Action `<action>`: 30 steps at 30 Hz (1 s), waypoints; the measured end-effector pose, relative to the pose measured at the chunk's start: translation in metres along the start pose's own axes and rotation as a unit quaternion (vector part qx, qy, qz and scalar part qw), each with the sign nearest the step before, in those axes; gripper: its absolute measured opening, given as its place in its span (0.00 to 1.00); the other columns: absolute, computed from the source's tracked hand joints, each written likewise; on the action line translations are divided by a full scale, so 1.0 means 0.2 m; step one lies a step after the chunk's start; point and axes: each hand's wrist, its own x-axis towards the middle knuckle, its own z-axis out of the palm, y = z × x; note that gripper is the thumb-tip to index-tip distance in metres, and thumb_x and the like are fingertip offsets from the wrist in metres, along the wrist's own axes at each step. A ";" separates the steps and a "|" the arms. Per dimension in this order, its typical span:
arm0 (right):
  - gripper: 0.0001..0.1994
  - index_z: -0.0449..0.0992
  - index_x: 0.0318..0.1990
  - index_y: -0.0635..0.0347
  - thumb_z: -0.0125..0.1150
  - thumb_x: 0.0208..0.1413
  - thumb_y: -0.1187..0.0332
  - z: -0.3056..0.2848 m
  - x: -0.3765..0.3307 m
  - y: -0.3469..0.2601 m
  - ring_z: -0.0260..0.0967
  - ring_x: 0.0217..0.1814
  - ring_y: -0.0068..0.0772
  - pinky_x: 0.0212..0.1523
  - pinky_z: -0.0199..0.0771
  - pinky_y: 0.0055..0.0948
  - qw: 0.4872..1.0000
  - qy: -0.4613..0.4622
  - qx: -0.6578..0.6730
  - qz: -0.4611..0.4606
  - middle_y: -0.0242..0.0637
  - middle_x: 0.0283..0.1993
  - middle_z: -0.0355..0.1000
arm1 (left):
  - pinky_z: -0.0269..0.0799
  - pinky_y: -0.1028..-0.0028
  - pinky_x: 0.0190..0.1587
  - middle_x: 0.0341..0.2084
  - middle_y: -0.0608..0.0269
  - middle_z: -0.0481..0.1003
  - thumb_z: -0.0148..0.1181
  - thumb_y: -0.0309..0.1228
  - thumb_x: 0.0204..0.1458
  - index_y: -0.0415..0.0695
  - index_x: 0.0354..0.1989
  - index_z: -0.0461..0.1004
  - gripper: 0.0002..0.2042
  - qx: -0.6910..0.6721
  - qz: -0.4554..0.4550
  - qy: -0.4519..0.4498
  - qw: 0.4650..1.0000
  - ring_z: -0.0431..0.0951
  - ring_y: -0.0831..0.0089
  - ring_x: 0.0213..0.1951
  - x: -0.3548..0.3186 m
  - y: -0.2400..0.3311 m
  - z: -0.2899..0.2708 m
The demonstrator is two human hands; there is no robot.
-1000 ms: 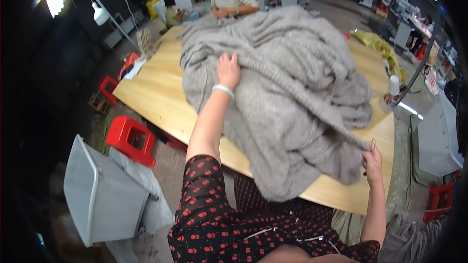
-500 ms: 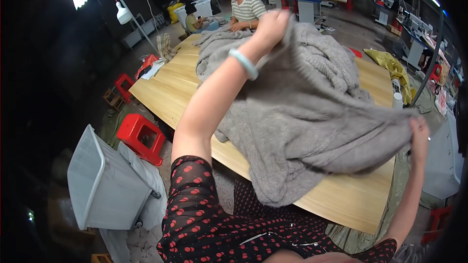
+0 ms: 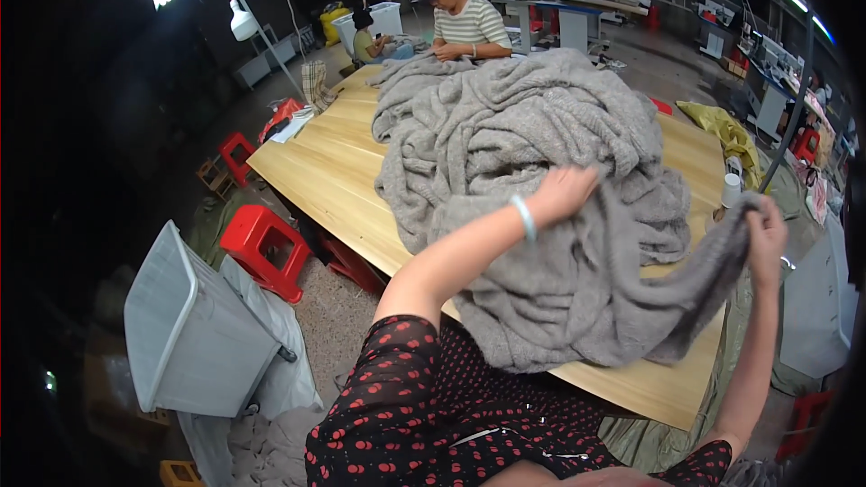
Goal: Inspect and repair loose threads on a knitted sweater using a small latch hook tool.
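Observation:
A large heap of grey fluffy fabric is bunched over the wooden table, its near end drooping over the front edge. My left hand, below a pale green bangle, is closed on the fabric near the middle of the heap. Off to the right, my right hand grips a raised edge of the same fabric. Between my hands the cloth sags in a loose curve. The left fingertips are slightly blurred and partly turned away.
Red plastic stools and a white wheeled bin stand left of the table. Across it, a person in a striped shirt handles cloth. A white bottle is at the right edge, near a metal pole. Sewing machines stand behind.
My left hand has come down and toward me from high over the heap, lowering the fabric. The right hand stays near its place. The person across now looks down.

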 end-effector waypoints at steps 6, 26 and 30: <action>0.04 0.69 0.33 0.65 0.49 0.50 0.75 0.27 -0.04 -0.06 0.57 0.30 0.15 0.33 0.58 0.16 0.996 -0.037 -0.074 0.013 0.24 0.26 0.62 | 0.67 0.59 0.32 0.21 0.44 0.71 0.60 0.45 0.41 0.37 0.21 0.69 0.19 -0.126 -0.140 -0.087 0.978 0.72 0.48 0.28 -0.40 -0.07 -0.04; 0.13 0.72 0.37 0.64 0.49 0.41 0.82 0.98 -0.63 -0.15 0.67 0.32 0.30 0.34 0.65 0.22 0.984 -0.167 -0.020 -0.055 0.40 0.34 0.70 | 0.65 0.86 0.25 0.24 0.65 0.72 0.51 0.30 0.52 0.41 0.29 0.70 0.06 -0.625 -0.382 -0.132 0.668 0.71 0.81 0.25 -0.69 0.06 -0.20; 0.14 0.72 0.37 0.63 0.49 0.40 0.83 0.94 -0.67 -0.14 0.66 0.31 0.27 0.32 0.64 0.20 0.986 -0.155 -0.011 -0.055 0.38 0.34 0.71 | 0.64 0.85 0.26 0.24 0.66 0.71 0.51 0.28 0.49 0.40 0.27 0.71 0.05 -0.663 -0.364 -0.123 0.642 0.69 0.82 0.24 -0.70 0.14 -0.19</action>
